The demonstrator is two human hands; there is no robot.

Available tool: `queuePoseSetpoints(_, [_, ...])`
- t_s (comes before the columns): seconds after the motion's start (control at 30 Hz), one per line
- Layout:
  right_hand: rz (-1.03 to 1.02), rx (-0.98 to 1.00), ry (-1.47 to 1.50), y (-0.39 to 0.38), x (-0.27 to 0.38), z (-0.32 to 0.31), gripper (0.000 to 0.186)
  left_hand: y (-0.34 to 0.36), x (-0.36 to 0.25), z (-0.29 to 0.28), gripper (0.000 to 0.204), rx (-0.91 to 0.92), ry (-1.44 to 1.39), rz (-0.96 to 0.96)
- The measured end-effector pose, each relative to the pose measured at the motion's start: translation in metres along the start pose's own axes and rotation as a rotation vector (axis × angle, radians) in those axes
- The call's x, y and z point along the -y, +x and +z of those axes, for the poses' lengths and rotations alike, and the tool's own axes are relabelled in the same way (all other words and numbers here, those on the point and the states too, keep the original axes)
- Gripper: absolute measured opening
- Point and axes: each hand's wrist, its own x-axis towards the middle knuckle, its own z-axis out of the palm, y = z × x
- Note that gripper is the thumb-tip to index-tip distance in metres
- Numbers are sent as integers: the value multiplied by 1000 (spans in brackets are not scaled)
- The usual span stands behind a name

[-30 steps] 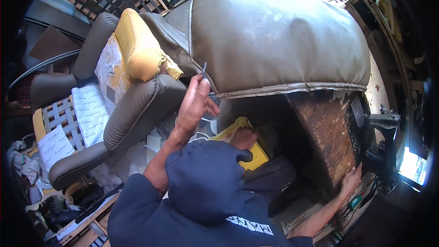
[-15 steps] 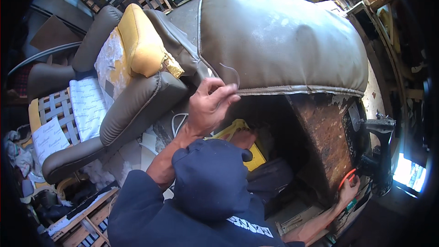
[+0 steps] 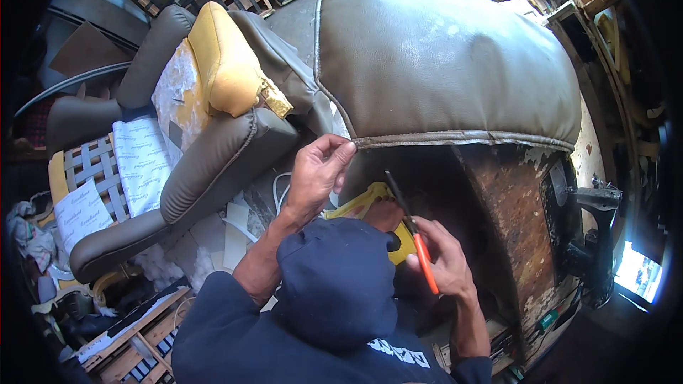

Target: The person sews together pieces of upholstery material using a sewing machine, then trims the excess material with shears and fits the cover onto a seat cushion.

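Observation:
My left hand (image 3: 316,174) pinches the piped edge (image 3: 353,143) at the near left corner of a large grey-brown leatherette cover (image 3: 462,64). My right hand (image 3: 448,267) grips orange-handled scissors (image 3: 425,263), their dark blades pointing up toward that corner without touching it. A dark cap (image 3: 334,274) and dark shirt fill the lower middle, in line with both arms. Beneath the cover a bare foot (image 3: 380,215) rests on or beside a yellow plastic piece (image 3: 404,245).
Upholstered grey cushions (image 3: 206,171), yellow foam (image 3: 220,64) and a webbed frame (image 3: 89,163) lie left. A black sewing machine (image 3: 597,213) stands right on a worn board (image 3: 512,235). Wooden frames and scraps surround the work.
My right hand has come from the machine's side to below the cover, now carrying the orange-handled scissors. My left hand has moved to the cover's corner; the thin strand above it is no longer visible.

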Motion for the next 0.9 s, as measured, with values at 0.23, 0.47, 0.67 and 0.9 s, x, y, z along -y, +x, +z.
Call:
queuePoseSetpoints(0.23, [-20,111,-112,53,12,-4,67,-5,-1,-2,20,-31,190,80])
queuePoseSetpoints(0.47, [-100,143,-95,89,18,4,67,-6,2,-8,19,-46,174,84])
queuePoseSetpoints(0.67, [-94,174,-62,91,10,4,68,-8,3,-7,17,-70,265,49])
queuePoseSetpoints(0.9, [-50,321,-13,53,-4,-14,69,7,10,-29,22,-533,982,547])
